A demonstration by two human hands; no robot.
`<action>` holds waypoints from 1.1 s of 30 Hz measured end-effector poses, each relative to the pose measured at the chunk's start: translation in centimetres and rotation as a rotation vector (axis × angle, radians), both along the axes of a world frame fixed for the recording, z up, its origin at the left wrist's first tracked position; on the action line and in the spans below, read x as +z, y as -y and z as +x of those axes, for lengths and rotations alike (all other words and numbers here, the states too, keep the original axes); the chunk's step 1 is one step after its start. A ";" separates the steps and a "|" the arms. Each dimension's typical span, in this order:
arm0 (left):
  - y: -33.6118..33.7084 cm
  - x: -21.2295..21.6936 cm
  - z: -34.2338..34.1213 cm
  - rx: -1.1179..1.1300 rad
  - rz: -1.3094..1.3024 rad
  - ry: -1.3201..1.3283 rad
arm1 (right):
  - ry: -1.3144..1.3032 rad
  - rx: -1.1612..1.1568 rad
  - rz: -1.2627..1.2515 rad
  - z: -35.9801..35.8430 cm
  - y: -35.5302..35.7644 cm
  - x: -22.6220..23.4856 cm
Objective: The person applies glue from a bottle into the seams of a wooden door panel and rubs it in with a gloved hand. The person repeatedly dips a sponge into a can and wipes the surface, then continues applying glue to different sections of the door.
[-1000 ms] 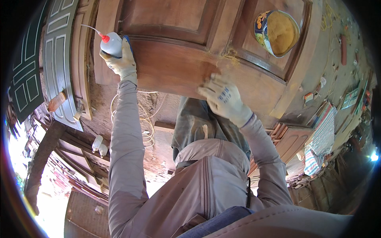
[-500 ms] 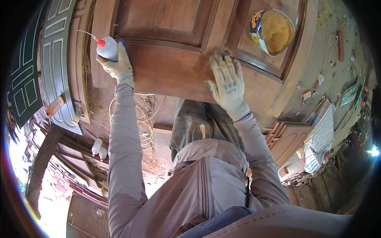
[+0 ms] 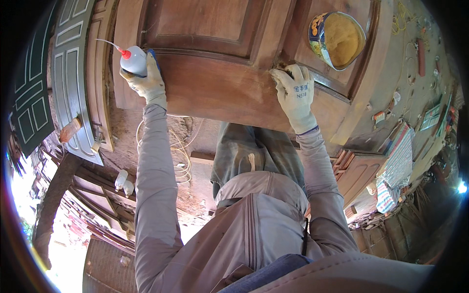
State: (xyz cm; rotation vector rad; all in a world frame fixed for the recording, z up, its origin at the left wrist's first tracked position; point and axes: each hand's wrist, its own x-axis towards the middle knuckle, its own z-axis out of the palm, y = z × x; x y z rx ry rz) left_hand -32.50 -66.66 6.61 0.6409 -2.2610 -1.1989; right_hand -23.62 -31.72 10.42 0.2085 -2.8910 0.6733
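Observation:
In my gloved left hand (image 3: pixel 150 88) is a white squeeze bottle (image 3: pixel 136 63) with a red cap and a long thin spout pointing up and left. A brown panelled wooden door (image 3: pixel 210 88) lies before me, and the bottle is over its left part. My right hand (image 3: pixel 296 95), also in a pale work glove, is at the joint between the frame pieces, with the fingers curled and the fingertips down at the wood. Whatever they pinch, if anything, is hidden. Just beyond that hand, a cut-open tin (image 3: pixel 316 38) of tan powder (image 3: pixel 342 41) stands on the door.
Grey-green panelled doors (image 3: pixel 68 73) lean at the left, near a cloudy plastic bottle (image 3: pixel 121 179). A pale hose (image 3: pixel 183 161) coils on the floor below the door. At the right are stacked panels (image 3: pixel 359 176) and a striped cloth (image 3: pixel 396 158).
My right hand has shifted slightly right, and its flat, outstretched fingers have curled in at the joint. My left hand still holds the squeeze bottle in nearly the same place.

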 end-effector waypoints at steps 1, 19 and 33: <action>0.1 -0.1 -0.1 -0.007 0.020 -0.011 | 0.025 -0.001 0.019 0.0 -0.2 -0.1; 0.7 -0.3 0.3 -0.011 0.001 -0.006 | 0.096 -0.034 0.320 0.2 -2.8 2.1; -0.3 -0.2 0.1 0.035 0.100 -0.008 | 0.070 -0.073 0.096 0.7 -2.4 1.9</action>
